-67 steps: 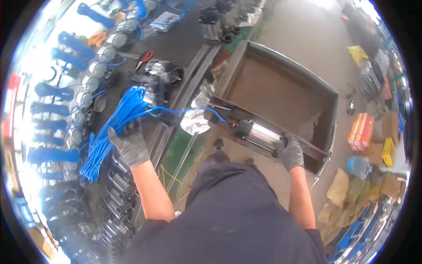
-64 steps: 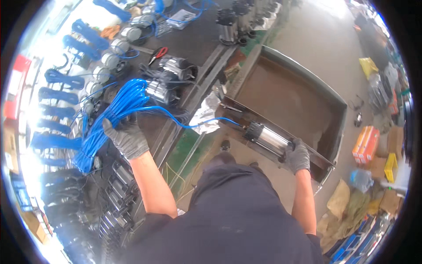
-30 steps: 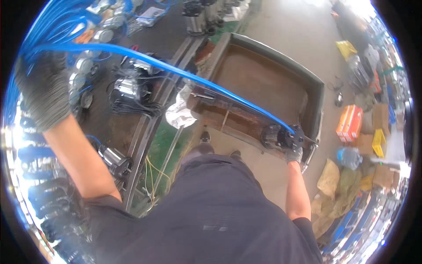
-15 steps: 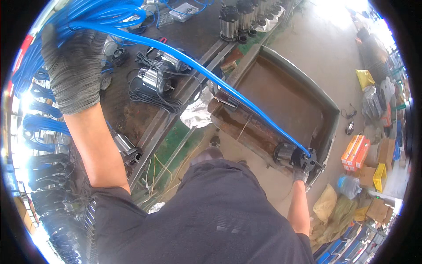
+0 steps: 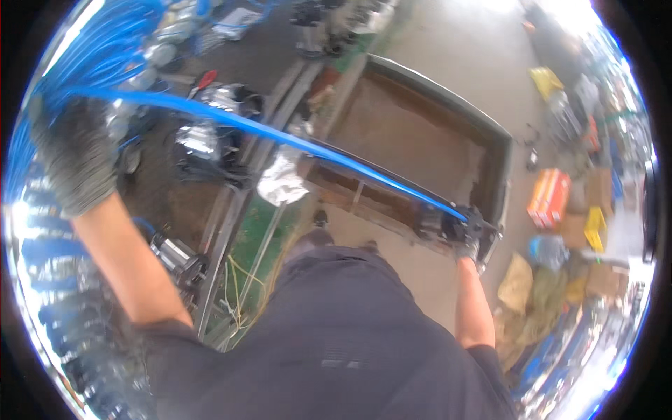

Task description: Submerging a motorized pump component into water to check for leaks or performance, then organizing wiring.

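A bright blue cable (image 5: 294, 141) runs almost straight from the far left to a dark cylindrical motor (image 5: 474, 222) at the tray's near right corner. My left hand (image 5: 78, 150), in a grey knit glove, is raised at the far left and closed around the cable; its fingertips are blurred. My right hand (image 5: 469, 250), also gloved, grips the motor end from below, where the cable enters it. The motor lies tilted at the edge of the rusty brown metal tray (image 5: 413, 129). Most of my right fingers are hidden behind the motor.
Coils of blue cable (image 5: 105, 52) are heaped at the far left. Shiny metal motors (image 5: 199, 138) and red-handled pliers (image 5: 205, 80) lie on the dark bench. White crumpled plastic (image 5: 281, 180) sits by the tray's left edge. An orange box (image 5: 549, 199) stands on the floor at right.
My view has shifted, so most of the scene sits further left. The blue cable has gone from a sagging curve to nearly straight. Both hands keep their hold.
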`<action>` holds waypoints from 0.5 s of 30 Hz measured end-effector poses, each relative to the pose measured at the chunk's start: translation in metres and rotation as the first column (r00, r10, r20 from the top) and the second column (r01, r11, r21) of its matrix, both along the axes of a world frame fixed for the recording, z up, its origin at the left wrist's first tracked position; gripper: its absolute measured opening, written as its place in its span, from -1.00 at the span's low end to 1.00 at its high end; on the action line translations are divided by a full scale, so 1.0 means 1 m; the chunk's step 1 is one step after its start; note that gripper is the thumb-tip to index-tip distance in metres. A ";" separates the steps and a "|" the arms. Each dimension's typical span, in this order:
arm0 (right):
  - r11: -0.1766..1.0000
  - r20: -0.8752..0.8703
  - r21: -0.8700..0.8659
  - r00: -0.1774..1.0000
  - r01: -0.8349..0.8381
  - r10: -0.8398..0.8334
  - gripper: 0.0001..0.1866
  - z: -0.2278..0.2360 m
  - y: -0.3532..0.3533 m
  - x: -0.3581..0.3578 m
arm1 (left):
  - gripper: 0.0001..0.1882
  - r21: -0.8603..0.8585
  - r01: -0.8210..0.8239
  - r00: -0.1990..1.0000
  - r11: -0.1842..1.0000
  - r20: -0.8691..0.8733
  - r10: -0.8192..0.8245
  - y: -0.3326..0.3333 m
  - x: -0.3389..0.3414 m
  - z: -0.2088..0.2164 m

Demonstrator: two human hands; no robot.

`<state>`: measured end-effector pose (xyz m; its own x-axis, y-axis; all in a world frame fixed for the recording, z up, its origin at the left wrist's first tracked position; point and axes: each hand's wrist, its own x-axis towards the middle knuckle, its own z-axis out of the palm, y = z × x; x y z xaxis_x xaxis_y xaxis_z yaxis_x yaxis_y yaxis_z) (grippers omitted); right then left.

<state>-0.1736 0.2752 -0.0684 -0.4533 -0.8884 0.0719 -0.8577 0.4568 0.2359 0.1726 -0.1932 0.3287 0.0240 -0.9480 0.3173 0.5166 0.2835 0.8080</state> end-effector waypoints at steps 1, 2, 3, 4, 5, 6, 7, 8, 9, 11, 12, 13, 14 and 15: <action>0.993 0.136 0.049 0.984 0.107 -0.113 -0.66 -0.026 0.011 -0.018 | -0.43 0.032 0.015 1.000 0.999 -0.018 -0.015 -0.007 0.003 0.003; 0.974 0.265 0.101 0.938 0.205 -0.225 -0.58 -0.058 0.027 -0.030 | -0.43 0.050 0.054 0.998 0.997 -0.030 -0.052 -0.010 -0.010 -0.004; 0.968 0.260 0.108 0.934 0.224 -0.245 -0.58 -0.068 0.038 -0.029 | -0.43 0.053 0.097 0.995 0.994 -0.041 -0.095 -0.039 0.009 -0.008; 0.977 0.202 0.070 0.956 0.201 -0.212 -0.56 -0.075 0.043 -0.025 | -0.43 0.057 0.138 0.989 0.989 -0.054 -0.135 -0.040 0.012 -0.014; 0.986 0.147 0.031 0.975 0.167 -0.169 -0.53 -0.067 0.035 -0.015 | -0.43 0.056 0.171 0.984 0.984 -0.063 -0.167 -0.056 0.016 -0.014; 0.953 0.289 0.130 0.909 0.273 -0.300 -0.51 -0.056 0.024 -0.021 | -0.43 0.055 0.200 0.978 0.978 -0.071 -0.196 -0.062 0.026 -0.021; 0.949 0.284 0.134 0.907 0.284 -0.311 -0.51 -0.064 0.033 -0.024 | -0.43 0.054 0.234 0.970 0.971 -0.083 -0.229 -0.060 0.021 -0.024; 0.972 0.115 0.130 0.971 0.196 -0.211 -0.50 -0.086 0.051 -0.030 | -0.43 0.051 0.272 0.959 0.961 -0.095 -0.266 -0.055 0.012 -0.026; 0.985 -0.053 0.143 0.994 0.098 -0.091 -0.49 -0.100 0.061 -0.034 | -0.43 0.047 0.301 0.950 0.952 -0.102 -0.295 -0.047 0.004 -0.027; 0.963 0.126 0.185 0.967 0.196 -0.221 -0.50 -0.081 0.042 -0.036 | -0.43 0.032 0.339 0.936 0.940 -0.114 -0.333 -0.052 0.014 -0.029; 0.926 0.290 0.244 0.890 0.288 -0.353 -0.51 -0.071 0.033 -0.035 | -0.43 0.023 0.359 0.927 0.933 -0.122 -0.354 -0.053 0.019 -0.030; 0.924 0.289 0.246 0.888 0.292 -0.357 -0.51 -0.074 0.040 -0.032 | -0.43 0.018 0.385 0.916 0.923 -0.130 -0.379 -0.063 0.025 -0.031; 0.983 0.124 0.065 0.976 0.173 -0.180 -0.60 -0.080 0.051 -0.027 | -0.42 0.015 0.411 0.904 0.911 -0.138 -0.405 -0.062 0.020 -0.033; 0.996 -0.077 -0.090 0.997 0.012 -0.019 -0.65 -0.086 0.060 -0.025 | -0.42 0.011 0.438 0.890 0.899 -0.147 -0.432 -0.068 0.020 -0.036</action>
